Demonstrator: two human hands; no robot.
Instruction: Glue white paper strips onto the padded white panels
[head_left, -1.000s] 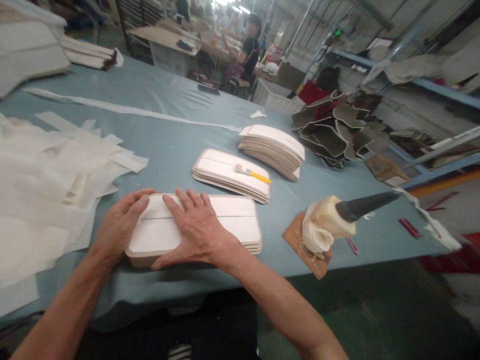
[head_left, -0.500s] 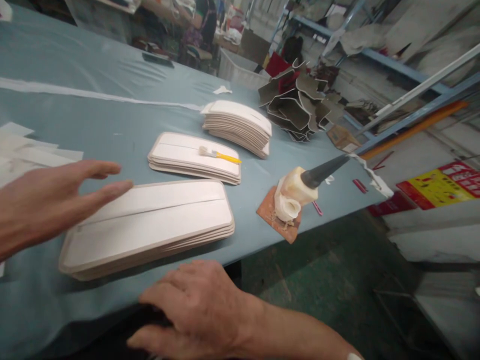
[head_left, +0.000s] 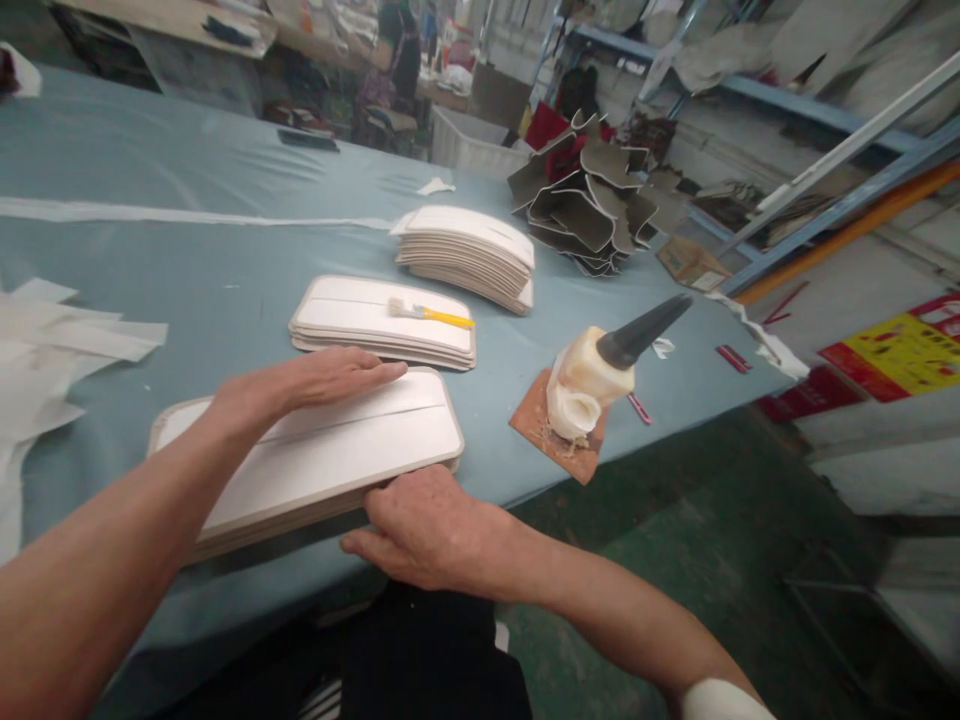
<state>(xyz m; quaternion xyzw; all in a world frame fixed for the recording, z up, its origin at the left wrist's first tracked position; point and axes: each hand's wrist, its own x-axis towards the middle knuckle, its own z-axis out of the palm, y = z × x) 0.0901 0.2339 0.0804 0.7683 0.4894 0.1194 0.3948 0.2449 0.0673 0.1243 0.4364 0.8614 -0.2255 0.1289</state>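
A stack of long, round-cornered white panels with beige edges lies on the table in front of me. Along its far side my left hand is stretched out flat with fingers extended, over the top panel's far edge. At the near right corner my right hand rests against the stack's edge, its fingers loosely bent and the thumb apart; the fingertips are partly hidden. Behind, a lower stack of similar panels carries a yellow-handled brush. Farther back stands a taller, curved stack.
A cream glue bottle with a dark nozzle sits tilted on a brown square near the table's right edge. White strips lie at left. Dark bent sheets are piled at the back. Another person is in the background.
My left hand has moved right, from beside the near stack to its far edge. My right hand has risen from below the table edge to the stack's near side.
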